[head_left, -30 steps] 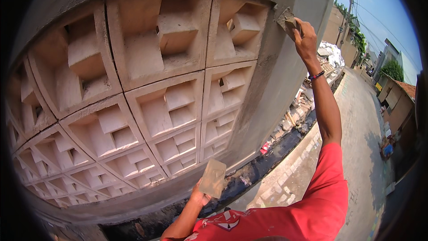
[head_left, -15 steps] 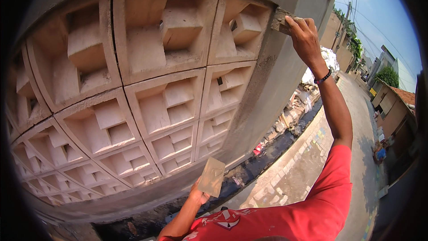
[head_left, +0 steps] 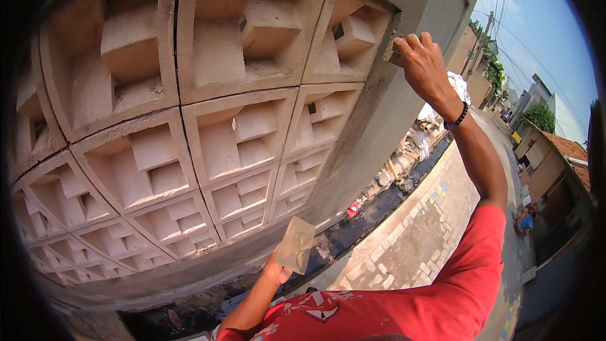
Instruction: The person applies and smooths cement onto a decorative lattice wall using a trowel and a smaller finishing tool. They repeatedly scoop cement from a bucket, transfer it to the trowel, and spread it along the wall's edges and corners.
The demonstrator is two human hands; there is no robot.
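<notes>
My right hand (head_left: 428, 71), a beaded bracelet at its wrist, is raised to the grey plastered pillar (head_left: 377, 127). Its fingers are closed on a small flat grey-brown piece (head_left: 393, 55), which meets the pillar's inner edge beside the top right vent block; its exact kind is mostly hidden by the fingers. Lower down, my left hand (head_left: 276, 269) grips a flat rectangular board (head_left: 295, 244) by its lower left part. Some smeared grey stuff shows on the board's face. Pale square vent blocks (head_left: 237, 131) with recessed openings fill the wall to the left of the pillar.
A dark drainage ditch (head_left: 328, 235) runs along the wall's foot. Beyond it lies a paved path (head_left: 404, 240). Rubble and white sacks (head_left: 429, 127) are heaped past the pillar. Houses (head_left: 555, 164) line the street on the right.
My right hand has moved a little down along the pillar's edge with the flat piece. The left hand still holds the board, and the whole view has shifted slightly.
</notes>
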